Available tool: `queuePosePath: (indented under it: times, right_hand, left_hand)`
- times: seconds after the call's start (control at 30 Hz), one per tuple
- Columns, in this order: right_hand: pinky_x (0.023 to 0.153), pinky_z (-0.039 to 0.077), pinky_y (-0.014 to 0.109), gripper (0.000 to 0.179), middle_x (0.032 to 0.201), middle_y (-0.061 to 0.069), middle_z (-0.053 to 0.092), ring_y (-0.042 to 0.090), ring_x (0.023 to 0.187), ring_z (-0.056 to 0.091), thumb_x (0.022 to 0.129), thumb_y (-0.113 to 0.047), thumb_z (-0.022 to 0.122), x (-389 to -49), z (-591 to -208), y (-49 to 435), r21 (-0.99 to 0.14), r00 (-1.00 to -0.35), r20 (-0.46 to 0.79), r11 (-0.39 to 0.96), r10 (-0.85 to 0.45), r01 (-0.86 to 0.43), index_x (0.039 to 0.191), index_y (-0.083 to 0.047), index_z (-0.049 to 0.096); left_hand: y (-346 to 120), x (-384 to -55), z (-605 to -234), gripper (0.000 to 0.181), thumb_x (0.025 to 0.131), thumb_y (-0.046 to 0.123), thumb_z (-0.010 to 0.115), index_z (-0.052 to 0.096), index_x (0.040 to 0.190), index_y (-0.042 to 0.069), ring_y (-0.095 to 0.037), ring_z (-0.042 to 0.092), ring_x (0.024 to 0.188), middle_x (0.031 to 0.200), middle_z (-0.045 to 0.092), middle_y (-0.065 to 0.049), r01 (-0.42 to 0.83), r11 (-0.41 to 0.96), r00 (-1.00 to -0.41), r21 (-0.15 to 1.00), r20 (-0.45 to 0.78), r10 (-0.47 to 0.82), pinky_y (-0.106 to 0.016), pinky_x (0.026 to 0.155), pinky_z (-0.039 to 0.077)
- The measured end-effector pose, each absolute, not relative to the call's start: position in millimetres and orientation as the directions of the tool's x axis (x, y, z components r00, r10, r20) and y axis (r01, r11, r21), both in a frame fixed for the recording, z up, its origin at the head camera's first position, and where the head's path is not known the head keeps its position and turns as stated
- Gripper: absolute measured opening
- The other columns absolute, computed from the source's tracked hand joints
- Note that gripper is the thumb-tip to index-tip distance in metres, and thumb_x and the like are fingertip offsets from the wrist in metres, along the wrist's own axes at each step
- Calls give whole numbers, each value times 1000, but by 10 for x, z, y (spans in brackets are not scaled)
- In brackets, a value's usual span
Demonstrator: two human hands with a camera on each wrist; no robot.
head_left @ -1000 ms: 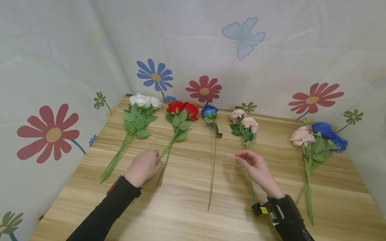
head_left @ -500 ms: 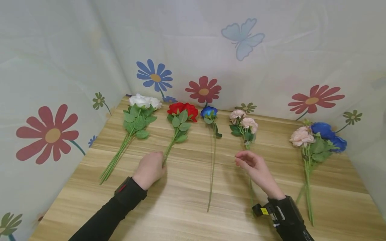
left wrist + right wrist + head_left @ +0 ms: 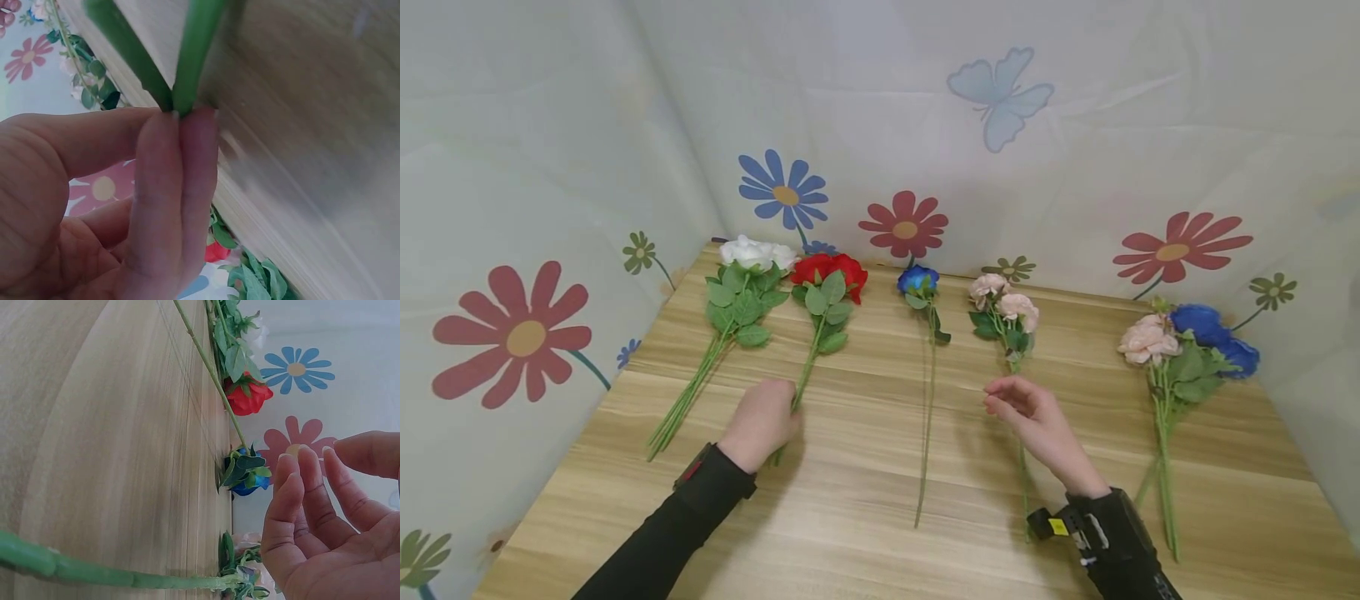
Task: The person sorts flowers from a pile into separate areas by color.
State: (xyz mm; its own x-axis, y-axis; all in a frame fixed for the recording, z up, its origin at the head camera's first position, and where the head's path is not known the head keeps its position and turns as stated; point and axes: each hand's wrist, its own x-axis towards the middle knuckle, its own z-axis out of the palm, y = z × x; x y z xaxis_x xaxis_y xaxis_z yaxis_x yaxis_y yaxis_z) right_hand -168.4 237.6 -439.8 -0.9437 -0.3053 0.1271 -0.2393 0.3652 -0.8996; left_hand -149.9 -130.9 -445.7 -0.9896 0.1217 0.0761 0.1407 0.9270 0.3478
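Note:
My left hand pinches the stems of the red roses low down, just over the wooden table. In the left wrist view two green stems meet between thumb and fingertips. The rose heads lie at the table's back, beside the white roses. My right hand hovers with loosely bent fingers and nothing in its grasp. It overlaps the stem of the pale pink roses. In the right wrist view the fingertips stay apart from that pink rose stem.
Between the hands lies a single blue rose on a long thin stem. Far right, a pink rose and blue roses lie together with crossed stems. A printed cloth backdrop stands behind the wooden table.
My left hand first took hold of the red roses' stems, drawing them together, then moved them left toward the white roses. The right hand has stayed in place.

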Motion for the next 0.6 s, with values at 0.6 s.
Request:
queuePosePath:
  times: [0.6]
  right_hand:
    - [78,53,28,26,103,23,64,28,92,63,96,-12,55,-1663,-4393,2401,-889,-945,114,392,-305,-234,111,8,57]
  left_hand:
    - [-1265,-1560,-4480,13,78,0,66,60,68,5,-17,45,52,60,55,-4,164,923,-986,349,63,152,-30,46,39]
